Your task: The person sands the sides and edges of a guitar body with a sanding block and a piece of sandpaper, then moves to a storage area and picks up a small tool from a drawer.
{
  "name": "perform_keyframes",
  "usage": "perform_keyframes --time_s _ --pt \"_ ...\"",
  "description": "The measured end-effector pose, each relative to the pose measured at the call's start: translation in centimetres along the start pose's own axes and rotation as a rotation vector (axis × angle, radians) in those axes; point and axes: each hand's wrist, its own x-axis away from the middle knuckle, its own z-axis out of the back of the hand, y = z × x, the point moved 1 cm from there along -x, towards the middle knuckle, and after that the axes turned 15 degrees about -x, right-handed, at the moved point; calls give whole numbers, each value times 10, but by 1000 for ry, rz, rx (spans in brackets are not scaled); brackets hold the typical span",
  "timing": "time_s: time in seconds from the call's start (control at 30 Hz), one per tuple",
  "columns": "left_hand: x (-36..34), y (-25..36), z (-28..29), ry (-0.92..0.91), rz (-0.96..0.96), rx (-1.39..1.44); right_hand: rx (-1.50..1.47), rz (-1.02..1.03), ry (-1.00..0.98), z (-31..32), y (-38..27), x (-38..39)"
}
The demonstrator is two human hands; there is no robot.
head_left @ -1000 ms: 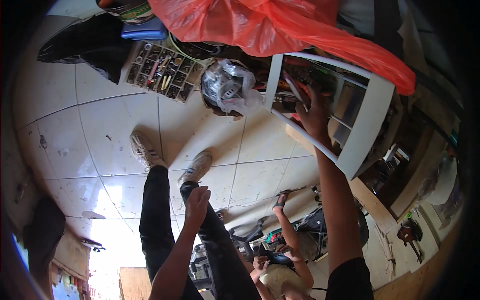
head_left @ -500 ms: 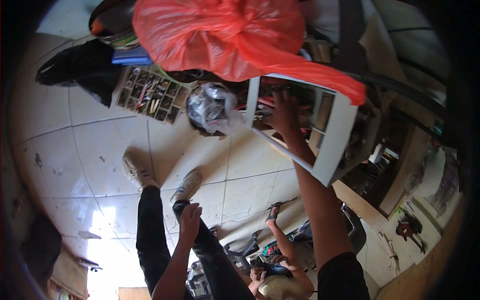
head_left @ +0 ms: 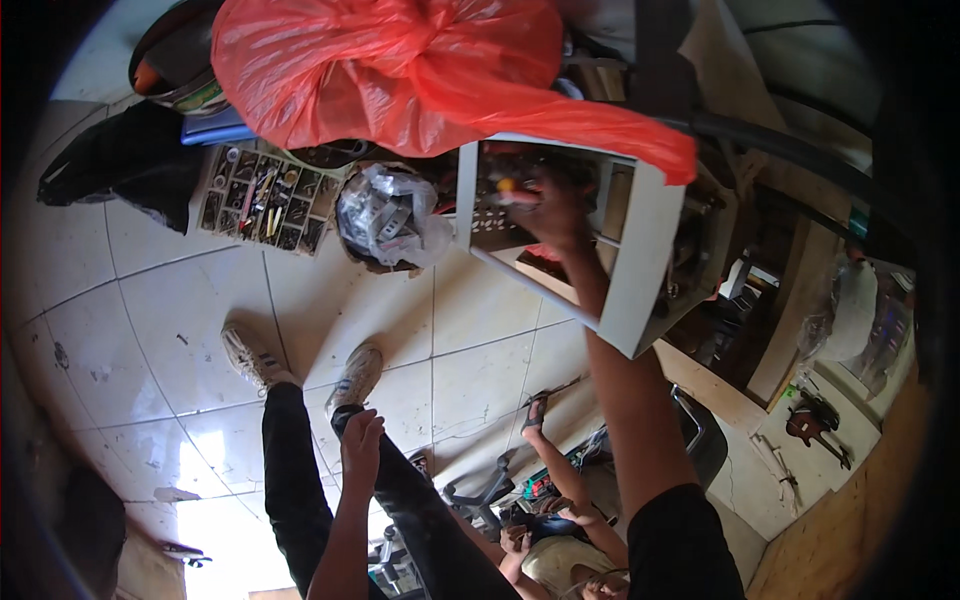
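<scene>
My right hand (head_left: 555,210) reaches into a pale grey open-sided case (head_left: 642,262). At its fingertips is a small red-and-yellow object (head_left: 512,190), smeared by motion; its kind cannot be made out. The fingers seem closed on it. Below the hand, inside the case, lies something red, and a perforated panel (head_left: 490,228) shows at the left. My left hand (head_left: 360,450) is by my knee with fingers loosely extended, holding nothing.
A large red plastic bag (head_left: 390,75) bulges over the case's far edge. Left of the case stand a round container with clear plastic wrapping (head_left: 385,220), a compartment box of small parts (head_left: 265,200) and a black bag (head_left: 130,160). Another person (head_left: 560,560) sits at the lower middle.
My right hand has lifted slightly within the case, and a red-and-yellow object now shows at its fingers. The whole view has shifted, so things sit further left. My left hand stays by my knee.
</scene>
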Motion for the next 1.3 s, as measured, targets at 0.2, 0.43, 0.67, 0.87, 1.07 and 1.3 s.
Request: perform_keyframes --time_s 0.2,0.43,0.67,0.87,1.07,1.3 --pt "1 4 0 60 -22 32 -423 -379 155 44 -3 2" --pt "-3 -4 -2 39 -10 4 -342 -319 221 58 28 16" --pt "-4 -7 -1 -4 6 -15 -270 -293 226 55 21 8" --pt "-4 -6 -2 -1 4 -28 -336 -195 234 56 25 11" --pt "-2 -3 -2 46 -5 19 -195 -84 62 57 -10 9" --pt "-2 0 -3 61 5 18 -294 -179 -25 50 -16 7"
